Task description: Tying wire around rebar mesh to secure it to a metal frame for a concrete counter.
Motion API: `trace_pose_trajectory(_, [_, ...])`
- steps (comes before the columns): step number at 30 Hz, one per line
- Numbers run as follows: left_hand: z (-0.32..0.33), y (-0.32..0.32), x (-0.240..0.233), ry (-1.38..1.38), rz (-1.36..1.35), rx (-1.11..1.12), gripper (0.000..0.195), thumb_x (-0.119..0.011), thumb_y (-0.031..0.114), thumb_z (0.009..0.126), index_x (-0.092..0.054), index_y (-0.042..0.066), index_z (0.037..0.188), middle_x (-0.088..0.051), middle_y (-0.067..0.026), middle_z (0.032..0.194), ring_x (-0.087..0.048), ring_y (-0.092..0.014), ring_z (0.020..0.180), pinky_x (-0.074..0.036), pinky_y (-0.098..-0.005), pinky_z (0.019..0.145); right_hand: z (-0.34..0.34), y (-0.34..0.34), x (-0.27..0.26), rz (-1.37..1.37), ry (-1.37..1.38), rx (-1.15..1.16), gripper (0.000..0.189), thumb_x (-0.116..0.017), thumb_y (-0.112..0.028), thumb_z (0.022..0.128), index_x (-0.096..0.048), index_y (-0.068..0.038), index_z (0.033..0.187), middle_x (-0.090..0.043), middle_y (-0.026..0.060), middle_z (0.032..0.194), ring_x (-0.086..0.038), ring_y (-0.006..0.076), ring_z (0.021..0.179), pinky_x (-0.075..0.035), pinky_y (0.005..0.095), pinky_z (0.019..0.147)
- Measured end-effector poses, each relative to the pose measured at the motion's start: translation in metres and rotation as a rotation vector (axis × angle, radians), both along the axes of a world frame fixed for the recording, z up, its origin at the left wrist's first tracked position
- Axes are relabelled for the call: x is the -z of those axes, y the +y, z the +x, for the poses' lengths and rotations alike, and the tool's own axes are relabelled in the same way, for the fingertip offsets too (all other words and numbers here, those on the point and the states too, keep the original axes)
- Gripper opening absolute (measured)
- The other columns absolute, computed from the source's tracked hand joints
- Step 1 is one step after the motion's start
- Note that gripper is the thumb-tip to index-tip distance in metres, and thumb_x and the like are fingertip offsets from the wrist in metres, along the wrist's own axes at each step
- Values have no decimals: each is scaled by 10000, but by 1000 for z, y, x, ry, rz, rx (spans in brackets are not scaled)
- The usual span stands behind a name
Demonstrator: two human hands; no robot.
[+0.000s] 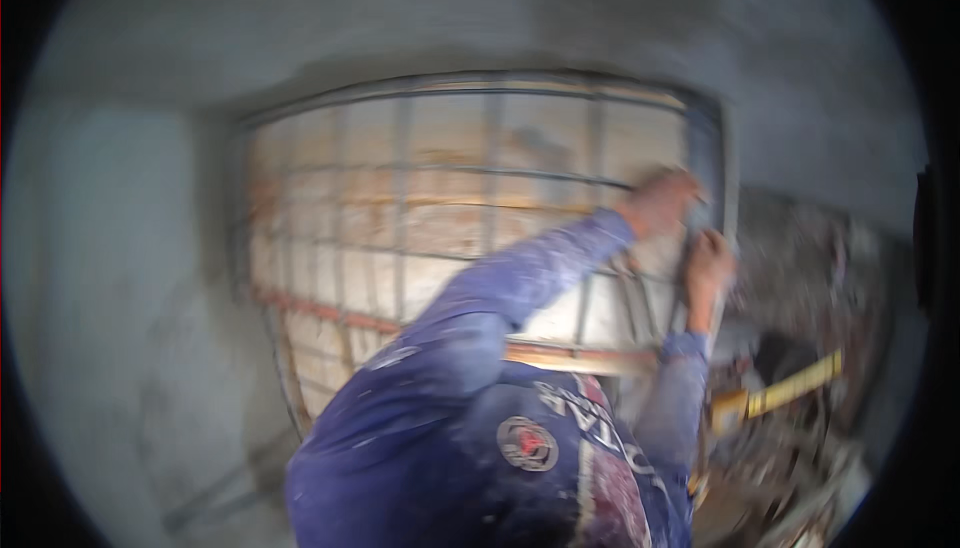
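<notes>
Before me is a metal grid (pixel 491 150) of thin bars inside a dark frame, with a pale, stained surface behind it. My left hand (pixel 660 203) reaches across to the frame's right upright (pixel 703 158), its fingers bent near a small pale-blue patch that is too blurred to name. Just below it, my right hand (pixel 709 270) is raised with curled fingers beside the same upright. Motion blur hides whether either hand grips anything. Both forearms are in dusty blue sleeves.
Grey plaster wall (pixel 600 8) surrounds the frame above, with more wall (pixel 112 248) at left. A reddish bar (pixel 330 312) crosses low on the grid. At lower right, a yellow tape measure with its blade out (pixel 795 383) shows before blurred rubble (pixel 795 473).
</notes>
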State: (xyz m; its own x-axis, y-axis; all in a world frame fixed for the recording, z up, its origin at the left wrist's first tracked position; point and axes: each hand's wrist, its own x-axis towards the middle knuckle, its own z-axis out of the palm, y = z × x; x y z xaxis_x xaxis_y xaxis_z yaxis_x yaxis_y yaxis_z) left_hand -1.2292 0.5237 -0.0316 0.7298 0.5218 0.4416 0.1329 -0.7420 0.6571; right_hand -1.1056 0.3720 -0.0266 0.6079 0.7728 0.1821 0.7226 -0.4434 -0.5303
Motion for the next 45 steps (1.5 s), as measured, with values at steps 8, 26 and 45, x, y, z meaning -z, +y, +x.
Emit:
trace_pose_trajectory(8, [-10, 32, -27, 131, -17, 24, 177, -608, 80, 782, -698, 14, 919, -628, -144, 1012, -575, -359, 972, -478, -479, 873, -48, 48, -51, -132, 229, 255, 210, -614, -174, 907, -736, -29, 998, -712, 213, 972, -669, 407, 937, -512, 473, 844])
trace_pose_trajectory(26, [5, 25, -24, 152, -101, -38, 316, -564, 65, 867, -698, 28, 1150, -578, -176, 962, -505, -365, 971, -432, -451, 933, -52, 63, -24, -27, 71, 294, 204, -579, -116, 916, -709, -29, 1048, -662, 215, 1005, -635, 413, 974, -505, 496, 848])
trace_pose_trajectory(45, [8, 28, -26, 218, -232, -40, 216, -571, 61, 855, -672, 61, 1046, -576, -167, 1068, -492, -369, 1060, -394, -479, 985, -62, 77, -33, 125, 209, 441, 211, -623, -97, 920, -486, -77, 1080, -685, 202, 881, -661, 449, 844, -492, 539, 724])
